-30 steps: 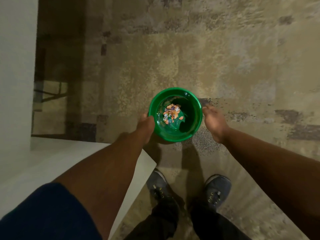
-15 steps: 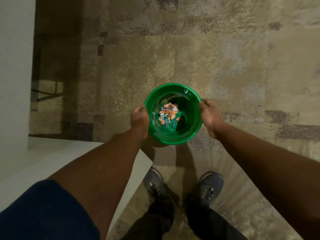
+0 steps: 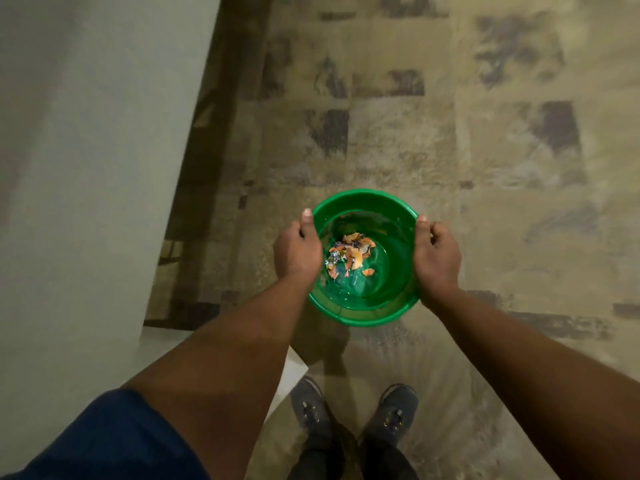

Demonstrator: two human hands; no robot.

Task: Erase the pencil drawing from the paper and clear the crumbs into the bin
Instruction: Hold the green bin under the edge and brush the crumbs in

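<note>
Fingers of both hands hidden behind bin (image 3: 360,311) wall; scraps (image 3: 349,254) too small

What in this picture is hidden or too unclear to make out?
- Head view: the paper and its drawing are outside the frame.
- Fingers of the left hand and right hand disappear behind the bin rim.
- Scraps in the bin are too small to identify.
- Shoes are cut off by the legs.

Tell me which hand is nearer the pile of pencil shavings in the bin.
Left. The left hand holds the rim beside the shavings; the right hand holds the far rim.
</note>
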